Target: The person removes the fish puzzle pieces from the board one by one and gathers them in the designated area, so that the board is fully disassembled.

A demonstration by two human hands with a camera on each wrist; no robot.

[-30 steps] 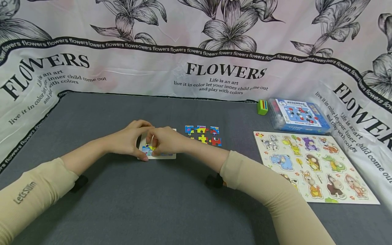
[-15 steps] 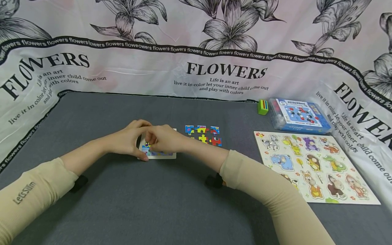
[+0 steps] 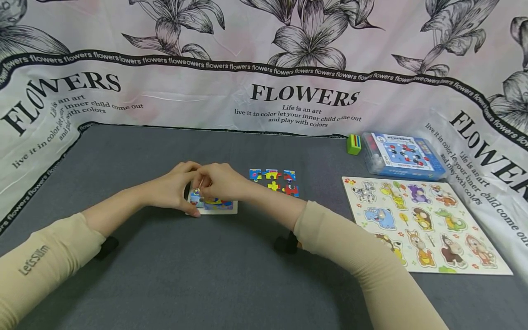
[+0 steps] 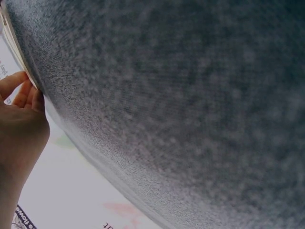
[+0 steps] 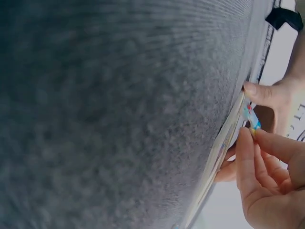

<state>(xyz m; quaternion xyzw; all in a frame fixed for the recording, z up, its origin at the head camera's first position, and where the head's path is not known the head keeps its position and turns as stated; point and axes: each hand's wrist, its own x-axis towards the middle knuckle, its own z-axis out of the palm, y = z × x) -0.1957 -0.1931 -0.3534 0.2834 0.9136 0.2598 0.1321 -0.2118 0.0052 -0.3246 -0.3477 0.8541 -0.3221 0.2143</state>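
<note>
A small white-rimmed jigsaw tray (image 3: pixel 224 212) lies on the grey cloth, its picture partly covered by my hands. My left hand (image 3: pixel 175 185) grips the tray's left end, thumb at the near corner and fingers round the far side. In the left wrist view, the fingertips of the left hand (image 4: pixel 24 109) meet the tray's thin edge. Over the tray, my right hand (image 3: pixel 218 181) pinches a jigsaw piece (image 5: pixel 251 117) between thumb and forefinger. The piece is blue with red and yellow bits and stands tilted above the tray's left part.
Several loose jigsaw pieces (image 3: pixel 290 189) lie in rows right of the tray, partly behind the right forearm. Farther right lies a large animal puzzle board (image 3: pixel 396 229). Behind it stand a blue-clear plastic box (image 3: pixel 406 156) and a green block (image 3: pixel 353 144). A flower-printed cloth (image 3: pixel 185 105) hangs behind.
My right hand has shifted slightly left and away from me over the tray, uncovering more of the picture's near row. The left hand keeps its place on the tray.
</note>
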